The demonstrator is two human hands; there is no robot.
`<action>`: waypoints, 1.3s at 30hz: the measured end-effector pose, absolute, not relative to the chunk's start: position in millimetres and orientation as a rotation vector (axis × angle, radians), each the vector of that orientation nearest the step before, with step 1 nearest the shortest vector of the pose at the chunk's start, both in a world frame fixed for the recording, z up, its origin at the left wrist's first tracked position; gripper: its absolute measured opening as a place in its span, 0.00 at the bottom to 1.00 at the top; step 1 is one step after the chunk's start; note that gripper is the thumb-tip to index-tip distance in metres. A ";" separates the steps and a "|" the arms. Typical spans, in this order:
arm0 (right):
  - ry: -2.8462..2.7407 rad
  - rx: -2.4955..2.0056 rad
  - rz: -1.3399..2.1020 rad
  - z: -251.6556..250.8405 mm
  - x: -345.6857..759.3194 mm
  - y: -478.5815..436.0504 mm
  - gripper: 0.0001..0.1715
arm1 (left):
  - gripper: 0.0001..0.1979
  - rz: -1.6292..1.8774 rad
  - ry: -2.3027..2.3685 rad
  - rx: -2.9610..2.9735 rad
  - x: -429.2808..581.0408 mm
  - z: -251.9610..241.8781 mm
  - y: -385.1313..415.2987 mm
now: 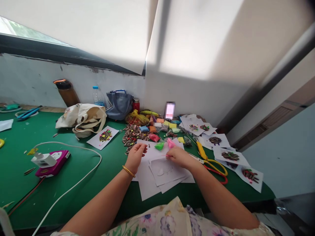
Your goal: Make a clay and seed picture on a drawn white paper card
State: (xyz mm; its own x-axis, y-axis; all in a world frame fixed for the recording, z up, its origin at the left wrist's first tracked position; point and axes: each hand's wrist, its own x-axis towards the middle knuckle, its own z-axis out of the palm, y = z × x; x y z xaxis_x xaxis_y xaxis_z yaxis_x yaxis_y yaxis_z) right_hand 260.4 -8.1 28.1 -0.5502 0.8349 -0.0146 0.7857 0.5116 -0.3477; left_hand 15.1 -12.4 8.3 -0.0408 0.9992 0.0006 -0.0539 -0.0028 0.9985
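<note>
My left hand (pixel 136 156), with a gold bangle at the wrist, is closed over the left side of the white paper sheets (pixel 147 183), fingertips curled together. Whatever it may hold is too small to make out. Beside it lies a heap of striped sunflower seeds (pixel 134 134) with coloured bits among them. My right hand (pixel 180 157) pinches a thin bit of pink clay (pixel 167 155) above the top sheet, which bears faint pencil marks. Just beyond the fingers are a pink clay packet (pixel 170 143) and a green clay packet (pixel 159 146).
Scissors with red and yellow handles (pixel 216 167) and a yellow tool (pixel 201 150) lie right. Seed-decorated cards (pixel 230 155) line the right edge; another card (pixel 103 137) lies left. A white cable (pixel 98 164) crosses the green table (pixel 81 183). Bags, bottles and a propped phone (pixel 169 110) stand behind.
</note>
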 end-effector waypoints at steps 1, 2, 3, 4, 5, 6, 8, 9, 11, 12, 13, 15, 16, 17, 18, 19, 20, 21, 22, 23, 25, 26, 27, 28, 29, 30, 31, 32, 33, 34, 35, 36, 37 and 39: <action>-2.639 -1.388 0.341 25.2 253.5 -7.1 0.10 | 0.17 1.208 1.225 1.272 15.4 7.0 -12.1; -2.670 -1.363 0.238 22.6 247.8 -6.1 0.10 | 0.16 1.142 1.252 1.417 15.5 5.6 -12.0; -2.692 -1.333 0.163 20.2 243.6 -5.2 0.11 | 0.16 1.064 1.279 1.577 15.5 4.3 -12.2; -2.703 -1.308 0.119 18.1 241.0 -4.5 0.12 | 0.16 0.974 1.306 1.741 15.5 3.0 -12.8; -2.698 -1.290 0.100 16.2 239.8 -4.2 0.13 | 0.16 0.870 1.335 1.896 15.8 2.0 -13.6; -2.673 -1.286 0.099 14.7 239.9 -4.6 0.15 | 0.18 0.760 1.367 2.031 16.2 1.1 -14.7; -2.560 -1.320 0.135 12.3 243.0 -8.2 0.17 | 0.23 0.560 1.421 2.221 17.8 -0.3 -16.9; -2.485 -1.344 0.167 11.5 245.4 -11.8 0.19 | 0.24 0.486 1.442 2.279 18.8 -0.7 -17.8; -2.326 -1.385 0.254 10.4 251.4 -23.2 0.19 | 0.23 0.400 1.476 2.340 20.6 -1.4 -18.7; -2.252 -1.394 0.311 9.9 254.8 -30.7 0.18 | 0.23 0.374 1.488 2.350 21.2 -1.6 -18.8; -2.178 -1.393 0.379 9.2 258.3 -38.9 0.18 | 0.22 0.351 1.497 2.354 21.6 -1.7 -18.8; -2.068 -1.353 0.519 7.0 265.9 -56.2 0.18 | 0.22 0.309 1.509 2.357 21.8 -1.4 -18.7; -2.004 -1.341 0.562 5.4 269.8 -64.6 0.18 | 0.22 0.289 1.513 2.359 21.9 -1.0 -18.8; -1.928 -1.348 0.596 3.7 273.4 -72.4 0.18 | 0.21 0.275 1.517 2.361 22.0 -0.6 -19.0; -1.863 -1.369 0.640 1.9 276.7 -79.3 0.18 | 0.21 0.265 1.520 2.364 22.2 -0.2 -19.3; -1.802 -1.398 0.687 0.1 279.1 -85.4 0.19 | 0.20 0.259 1.521 2.367 22.5 0.2 -19.6; -1.751 -1.429 0.732 -1.3 280.7 -90.4 0.20 | 0.20 0.256 1.520 2.370 22.9 0.4 -19.8; -1.715 -1.452 0.772 -2.3 281.1 -94.5 0.21 | 0.19 0.256 1.518 2.373 23.3 0.4 -19.9; -1.688 -1.464 0.803 -2.8 280.3 -97.6 0.21 | 0.19 0.259 1.516 2.376 23.8 0.3 -19.6; -1.672 -1.463 0.823 -2.7 278.5 -99.9 0.22 | 0.18 0.262 1.515 2.378 24.1 0.0 -19.2; -1.670 -1.432 0.839 -1.1 272.2 -102.2 0.22 | 0.18 0.271 1.514 2.377 24.4 -0.6 -17.3; -1.682 -1.408 0.840 0.1 268.4 -102.4 0.22 | 0.17 0.275 1.514 2.375 24.2 -0.8 -16.1; -1.698 -1.388 0.835 1.3 264.6 -102.2 0.22 | 0.17 0.276 1.514 2.373 23.8 -0.8 -14.8; -1.721 -1.368 0.829 2.2 261.3 -101.5 0.22 | 0.17 0.276 1.514 2.370 23.2 -0.5 -13.4; -1.746 -1.350 0.823 2.8 258.5 -100.6 0.21 | 0.17 0.272 1.515 2.365 22.6 0.0 -12.1; -1.774 -1.331 0.815 3.0 256.7 -99.6 0.21 | 0.16 0.267 1.515 2.359 21.9 0.8 -10.8; -1.803 -1.313 0.803 2.8 255.7 -98.6 0.20 | 0.16 0.258 1.518 2.351 21.4 1.8 -9.6; -1.836 -1.297 0.787 2.3 255.7 -97.7 0.20 | 0.16 0.245 1.523 2.341 21.1 3.0 -8.5; -1.871 -1.285 0.769 1.6 256.5 -97.1 0.19 | 0.15 0.229 1.531 2.331 21.0 4.3 -7.3; -1.907 -1.283 0.751 0.9 257.8 -96.7 0.19 | 0.16 0.211 1.539 2.322 21.3 5.6 -6.2; -1.942 -1.292 0.736 0.4 259.4 -96.8 0.18 | 0.17 0.194 1.549 2.314 21.8 6.9 -5.0; -1.980 -1.309 0.729 0.1 261.0 -97.3 0.17 | 0.18 0.178 1.561 2.306 22.7 7.9 -3.9; -2.016 -1.331 0.728 0.1 262.4 -98.1 0.17 | 0.19 0.163 1.571 2.298 23.8 8.8 -2.9; -2.081 -1.370 0.719 0.7 264.1 -100.5 0.16 | 0.20 0.141 1.584 2.287 26.5 9.7 -1.5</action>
State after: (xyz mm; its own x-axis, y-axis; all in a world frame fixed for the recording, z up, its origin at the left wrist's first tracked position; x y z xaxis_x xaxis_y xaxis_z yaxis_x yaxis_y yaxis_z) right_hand 264.1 -100.5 0.7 -0.3359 0.9303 0.1471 0.6409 0.3403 -0.6881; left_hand 26.5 -1.5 9.7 0.3687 0.9221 -0.1178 0.8868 -0.3109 0.3420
